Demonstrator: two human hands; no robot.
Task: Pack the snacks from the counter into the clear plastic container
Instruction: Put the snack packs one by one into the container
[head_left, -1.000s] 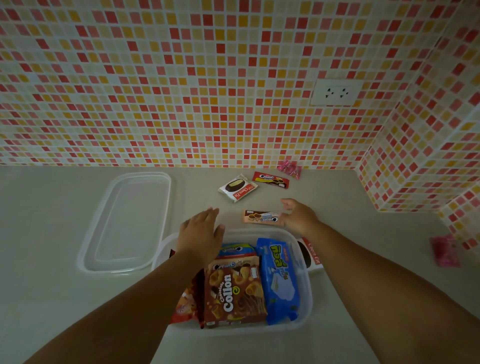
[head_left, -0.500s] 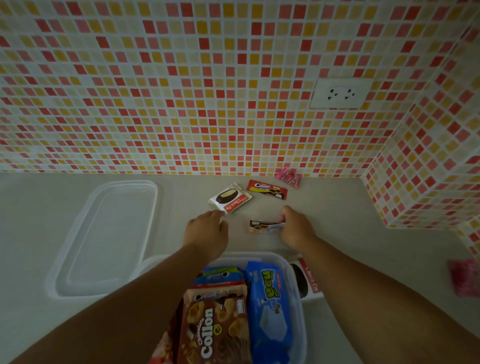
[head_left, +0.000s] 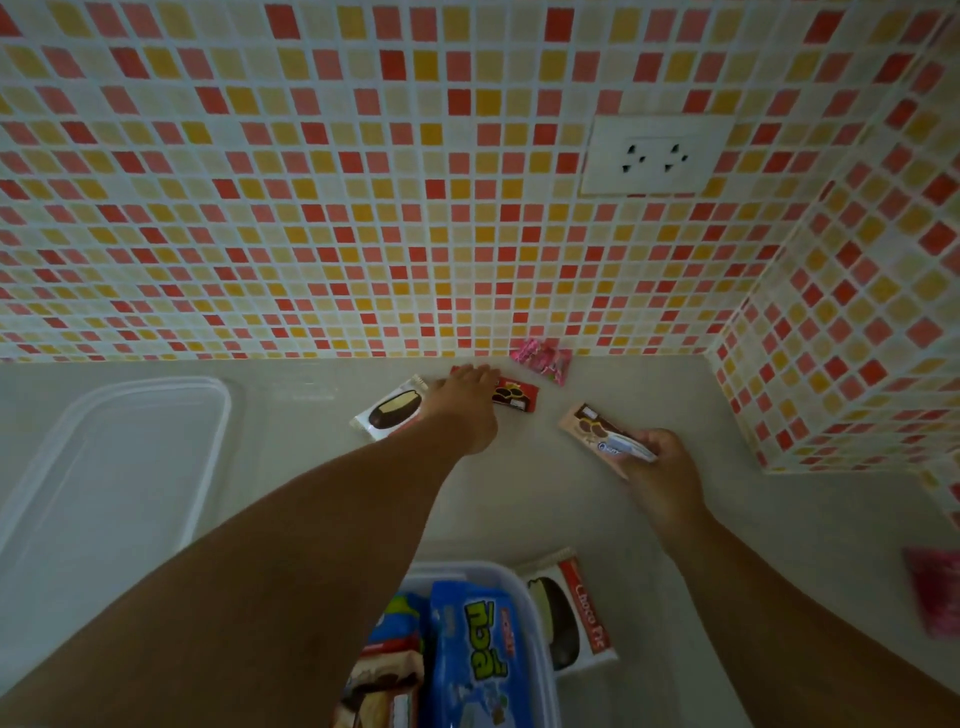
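Note:
The clear plastic container sits at the bottom centre, holding a blue biscuit pack and other snack boxes. My right hand grips a small brown Cream-O biscuit packet, lifted off the counter. My left hand reaches far forward, its fingers lying on a red Cream-O packet near the wall. A white Choco Pie wrapper lies just left of that hand. Another Choco Pie rests against the container's right side.
The container's clear lid lies on the counter at left. A pink candy wrapper sits against the tiled wall; another pink packet lies at far right. The tiled wall turns a corner at right, with a socket above.
My left hand moved forward from the container's far edge onto the red packet. My right hand closed on the brown packet and lifted it. The view tilted up and closer.

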